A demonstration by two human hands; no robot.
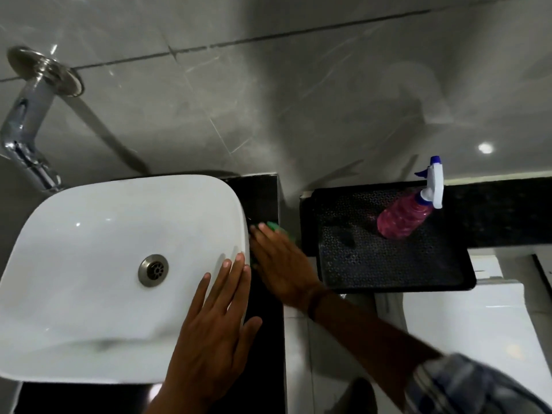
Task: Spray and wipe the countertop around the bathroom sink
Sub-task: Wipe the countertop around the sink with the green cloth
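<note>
My left hand (216, 321) lies flat, fingers spread, on the rim of the white glazed vessel basin (98, 264) at its four o'clock edge; I judge it is there to steady me while I lean in, since it holds nothing. My right hand (279, 264) reaches across to the narrow strip of black polished stone countertop (263, 198) at the basin's three o'clock side. Its palm is pressed down, fingers straight and together, on a green cleaning cloth (276, 228), of which only a corner shows beyond my fingertips. A flat palm suits this tight strip, as it pushes the cloth right against the basin wall.

The pink translucent spray bottle with the white and blue trigger head (409, 213) stands, seemingly leaning, on a black perforated tray (388, 273) at three o'clock from my right hand, well apart from it and off the strip being wiped. Parked there it stays within reach without blocking the cloth. So spraying looks done for this stretch, and wiping is the step in hand.

The chrome wall-mounted tap (27, 127) juts out at ten o'clock above the basin. The countertop at six o'clock, below the basin, is dark and I cannot tell whether it is wet or wiped.
</note>
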